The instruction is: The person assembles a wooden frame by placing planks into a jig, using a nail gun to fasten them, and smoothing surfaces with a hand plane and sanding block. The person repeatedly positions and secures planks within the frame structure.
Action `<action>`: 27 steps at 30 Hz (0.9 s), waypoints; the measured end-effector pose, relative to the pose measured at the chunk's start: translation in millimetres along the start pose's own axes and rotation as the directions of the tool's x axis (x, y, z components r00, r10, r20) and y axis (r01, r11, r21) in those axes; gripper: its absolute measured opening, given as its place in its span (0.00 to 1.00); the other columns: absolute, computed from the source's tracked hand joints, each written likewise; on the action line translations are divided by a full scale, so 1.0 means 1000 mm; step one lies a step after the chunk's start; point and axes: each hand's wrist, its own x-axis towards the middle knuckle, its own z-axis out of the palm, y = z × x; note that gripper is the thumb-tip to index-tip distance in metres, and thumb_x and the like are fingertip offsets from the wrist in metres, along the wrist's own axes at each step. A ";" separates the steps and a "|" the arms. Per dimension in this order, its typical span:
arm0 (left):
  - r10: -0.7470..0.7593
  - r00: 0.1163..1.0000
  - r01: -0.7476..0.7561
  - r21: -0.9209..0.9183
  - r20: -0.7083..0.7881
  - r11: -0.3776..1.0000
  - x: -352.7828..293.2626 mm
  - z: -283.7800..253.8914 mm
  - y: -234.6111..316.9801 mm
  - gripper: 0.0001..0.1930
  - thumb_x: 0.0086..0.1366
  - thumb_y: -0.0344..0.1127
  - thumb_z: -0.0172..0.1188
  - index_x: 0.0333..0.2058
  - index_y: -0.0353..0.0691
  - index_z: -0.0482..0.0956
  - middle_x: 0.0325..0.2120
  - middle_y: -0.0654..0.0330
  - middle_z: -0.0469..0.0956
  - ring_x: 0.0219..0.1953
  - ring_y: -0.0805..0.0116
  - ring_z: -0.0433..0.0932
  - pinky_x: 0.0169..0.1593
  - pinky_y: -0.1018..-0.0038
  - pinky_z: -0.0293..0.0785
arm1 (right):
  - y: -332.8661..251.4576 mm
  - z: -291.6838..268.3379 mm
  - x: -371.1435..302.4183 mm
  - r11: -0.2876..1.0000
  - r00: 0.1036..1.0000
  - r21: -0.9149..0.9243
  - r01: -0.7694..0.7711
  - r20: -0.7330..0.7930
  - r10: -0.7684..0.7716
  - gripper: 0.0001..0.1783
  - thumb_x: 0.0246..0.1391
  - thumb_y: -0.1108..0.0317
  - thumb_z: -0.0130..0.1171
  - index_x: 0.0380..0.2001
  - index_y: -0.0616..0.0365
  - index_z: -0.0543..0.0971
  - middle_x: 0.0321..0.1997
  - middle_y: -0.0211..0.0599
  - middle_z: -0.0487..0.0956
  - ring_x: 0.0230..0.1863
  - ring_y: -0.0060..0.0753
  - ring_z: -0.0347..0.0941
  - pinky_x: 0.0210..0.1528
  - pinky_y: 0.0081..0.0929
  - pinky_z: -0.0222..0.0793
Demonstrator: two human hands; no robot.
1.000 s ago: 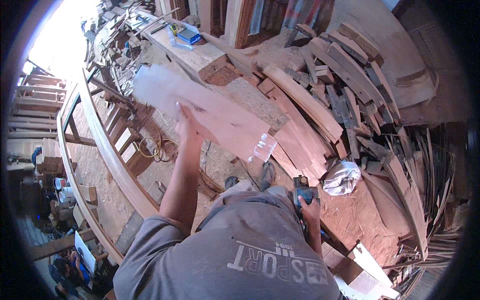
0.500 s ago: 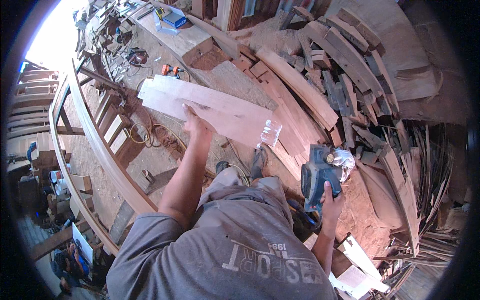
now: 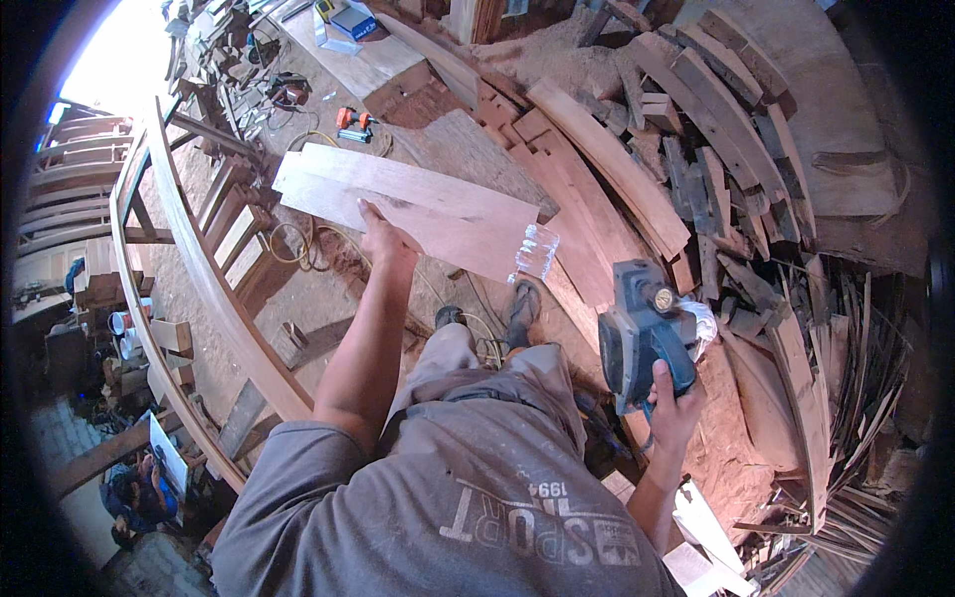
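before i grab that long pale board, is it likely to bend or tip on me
The long pale board will probably be stiff, as no sag shows along it. It may tip if held one-handed, since the left hand grips only its near edge. Its broad, flat shape suggests it is unlikely to roll.

Blue box (image 3: 353, 24) set on thick timber (image 3: 368, 66); orange tool (image 3: 353, 120) seen nearby; yellow hose (image 3: 275, 249) looped on floor (image 3: 328, 310); planks (image 3: 700, 115) piled toward right.

White glare (image 3: 114, 55) washes out the upper left, and the view bends and darkens toward its rim.
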 end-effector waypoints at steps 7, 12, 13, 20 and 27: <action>-0.016 0.991 0.026 -0.068 0.132 0.997 0.002 -0.004 -0.014 0.32 0.80 0.56 0.47 0.68 0.34 0.63 0.62 0.52 0.73 0.60 0.49 0.78 0.62 0.52 0.79 | -0.021 0.008 0.024 0.959 0.955 -0.193 0.207 0.253 -0.155 0.24 0.58 0.53 0.73 0.40 0.66 0.81 0.27 0.31 0.80 0.26 0.23 0.74 0.30 0.26 0.71; 0.025 0.996 -0.016 -0.105 0.084 0.994 -0.005 0.010 -0.017 0.30 0.79 0.55 0.49 0.66 0.35 0.66 0.61 0.53 0.75 0.59 0.50 0.78 0.61 0.52 0.79 | -0.036 0.018 0.033 0.899 0.908 -0.306 0.314 0.374 -0.190 0.28 0.57 0.50 0.74 0.43 0.68 0.81 0.29 0.36 0.83 0.27 0.26 0.78 0.31 0.29 0.75; 0.036 0.997 -0.029 -0.105 0.063 0.994 -0.003 0.008 -0.016 0.31 0.79 0.55 0.50 0.66 0.35 0.67 0.60 0.53 0.75 0.58 0.51 0.78 0.61 0.53 0.79 | -0.037 0.018 0.036 0.912 0.913 -0.305 0.274 0.380 -0.148 0.28 0.56 0.50 0.74 0.44 0.68 0.81 0.31 0.40 0.83 0.31 0.32 0.80 0.35 0.32 0.76; 0.068 0.997 -0.067 -0.022 0.045 0.998 -0.013 -0.005 -0.008 0.33 0.76 0.56 0.57 0.62 0.30 0.70 0.54 0.51 0.79 0.53 0.52 0.81 0.57 0.54 0.80 | -0.030 0.000 0.045 0.944 0.930 -0.308 0.121 0.368 0.001 0.29 0.56 0.51 0.74 0.46 0.69 0.82 0.37 0.50 0.86 0.40 0.44 0.85 0.46 0.38 0.78; 0.030 0.998 -0.029 0.019 -0.057 0.999 -0.028 0.020 -0.031 0.30 0.69 0.53 0.69 0.53 0.27 0.78 0.46 0.49 0.83 0.45 0.55 0.85 0.49 0.57 0.84 | -0.034 -0.003 0.045 0.939 0.920 -0.308 0.154 0.392 -0.022 0.27 0.55 0.53 0.74 0.45 0.69 0.82 0.36 0.48 0.86 0.38 0.41 0.84 0.43 0.36 0.78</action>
